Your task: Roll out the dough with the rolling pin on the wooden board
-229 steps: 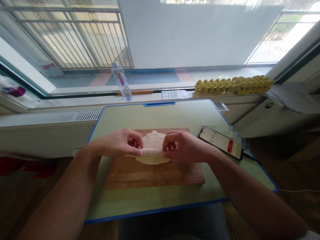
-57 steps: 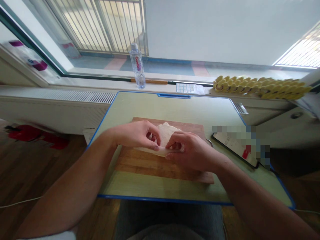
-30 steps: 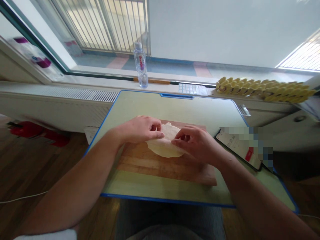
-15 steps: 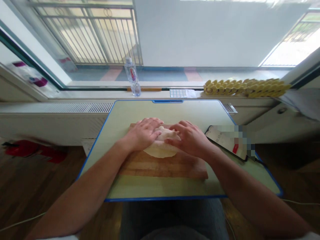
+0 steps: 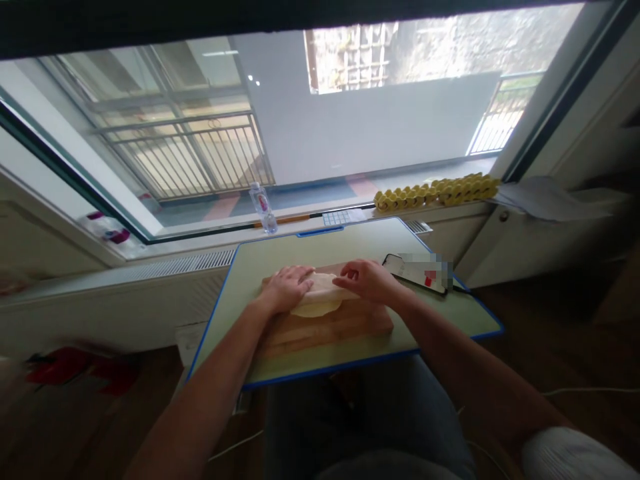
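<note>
- Pale, thin dough (image 5: 316, 310) lies on the wooden board (image 5: 320, 331), near its middle, and from my end it looks like the thing being worked.
- Across it runs a whitish bar (image 5: 325, 295), which I take for a rolling pin — though a folded edge of dough could look much the same from this view.
- Left hand (image 5: 289, 288): palm down, fingers stretched out, at the left part of the dough; I see nothing pinched in it.
- Right hand (image 5: 367, 283): fingers bent, tips by the dough's right side; whether they close on the bar I cannot tell. The two stand apart, dough showing between them.
- Step in hand, as I judge it: flattening the dough, with some of it on the near side of the bar and more beyond.
- Next move, I'd say, calls for even pressure from both sides — bar level, board kept from sliding on the surface (image 5: 363, 241).
- To the right of the board I see a phone (image 5: 407, 270) lying on the same surface, part of its screen blurred out.
</note>
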### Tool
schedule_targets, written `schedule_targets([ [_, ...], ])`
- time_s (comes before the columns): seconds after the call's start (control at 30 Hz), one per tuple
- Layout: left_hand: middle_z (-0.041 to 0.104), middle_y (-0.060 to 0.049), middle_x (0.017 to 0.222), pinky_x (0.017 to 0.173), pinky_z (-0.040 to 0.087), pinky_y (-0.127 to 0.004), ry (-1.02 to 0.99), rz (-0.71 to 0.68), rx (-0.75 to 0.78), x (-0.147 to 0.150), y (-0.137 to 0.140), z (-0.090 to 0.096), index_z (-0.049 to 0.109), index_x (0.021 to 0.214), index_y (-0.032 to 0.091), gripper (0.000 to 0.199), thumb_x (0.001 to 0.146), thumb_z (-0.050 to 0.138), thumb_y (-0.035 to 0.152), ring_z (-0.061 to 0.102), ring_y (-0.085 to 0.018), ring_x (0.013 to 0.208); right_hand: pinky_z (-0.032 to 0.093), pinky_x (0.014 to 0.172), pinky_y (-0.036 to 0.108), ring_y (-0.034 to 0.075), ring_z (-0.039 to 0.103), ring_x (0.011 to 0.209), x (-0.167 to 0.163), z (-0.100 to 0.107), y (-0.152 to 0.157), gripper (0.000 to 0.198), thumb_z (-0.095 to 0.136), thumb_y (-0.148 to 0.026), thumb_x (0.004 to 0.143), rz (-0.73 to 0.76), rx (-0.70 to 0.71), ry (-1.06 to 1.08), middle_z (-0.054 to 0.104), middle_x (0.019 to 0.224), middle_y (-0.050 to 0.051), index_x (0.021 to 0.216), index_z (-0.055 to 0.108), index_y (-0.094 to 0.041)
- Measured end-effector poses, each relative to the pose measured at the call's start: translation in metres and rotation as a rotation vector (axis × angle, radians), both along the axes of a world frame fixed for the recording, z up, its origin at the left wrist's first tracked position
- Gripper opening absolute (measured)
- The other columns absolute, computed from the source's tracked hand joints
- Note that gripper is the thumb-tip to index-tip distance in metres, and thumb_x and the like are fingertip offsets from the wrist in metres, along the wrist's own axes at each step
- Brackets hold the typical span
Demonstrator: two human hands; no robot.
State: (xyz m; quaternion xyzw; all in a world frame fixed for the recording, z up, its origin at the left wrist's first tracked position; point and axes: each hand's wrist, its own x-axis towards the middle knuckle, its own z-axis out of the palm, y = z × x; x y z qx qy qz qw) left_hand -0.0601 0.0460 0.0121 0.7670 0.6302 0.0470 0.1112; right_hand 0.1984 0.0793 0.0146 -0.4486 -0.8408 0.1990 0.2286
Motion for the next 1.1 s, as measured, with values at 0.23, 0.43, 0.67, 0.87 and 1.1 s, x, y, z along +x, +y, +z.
schedule_targets([
  [0.23,0.057,-0.01,0.158,0.125,0.035,-0.049,0.005,0.147,0.094,0.001,-0.043,-0.002,0.058,0.147,0.027,0.052,0.107,0.036,0.051,0.049,-0.029,0.149,0.041,0.097,0.037,0.025,0.062,0.108,0.009,-0.015,-0.045,0.039,0.086,-0.055,0.08,0.083,0.141,0.021,0.075,0.105,0.007,0.101,0.081,-0.023],
  [0.43,0.059,-0.01,0.156,0.125,0.033,-0.051,0.04,0.225,0.243,0.017,-0.065,0.001,0.062,0.142,0.023,0.044,0.108,0.04,0.042,0.051,-0.028,0.146,0.038,0.093,0.037,0.025,0.062,0.111,0.014,-0.015,-0.054,0.025,0.082,-0.042,0.087,0.077,0.246,-0.12,0.075,0.103,0.004,0.108,0.08,-0.028],
  [0.67,0.053,-0.009,0.162,0.13,0.025,-0.055,-0.112,0.168,0.273,0.055,-0.126,-0.018,0.054,0.152,0.024,0.049,0.11,0.041,0.046,0.041,-0.026,0.154,0.041,0.099,0.04,0.026,0.062,0.113,0.052,-0.024,-0.067,0.023,0.074,-0.037,0.093,-0.039,0.293,-0.127,0.077,0.113,0.005,0.114,0.079,-0.029],
  [0.87,0.036,-0.014,0.171,0.13,0.021,-0.062,0.003,0.182,0.306,0.066,-0.134,-0.035,0.037,0.164,0.019,0.065,0.108,0.043,0.05,0.026,-0.032,0.162,0.024,0.122,0.064,0.036,0.041,0.148,0.042,-0.041,-0.1,0.045,0.058,-0.04,0.102,-0.274,0.295,-0.132,0.061,0.153,0.007,0.146,0.062,-0.03],
  [1.1,0.032,-0.015,0.173,0.13,0.02,-0.063,0.025,0.215,0.241,0.067,-0.108,-0.026,0.033,0.166,0.018,0.07,0.105,0.048,0.052,0.024,-0.034,0.162,0.013,0.124,0.073,0.037,0.03,0.157,0.016,-0.038,-0.09,0.057,0.04,-0.057,0.108,-0.292,0.241,-0.199,0.051,0.163,0.007,0.155,0.053,-0.027],
])
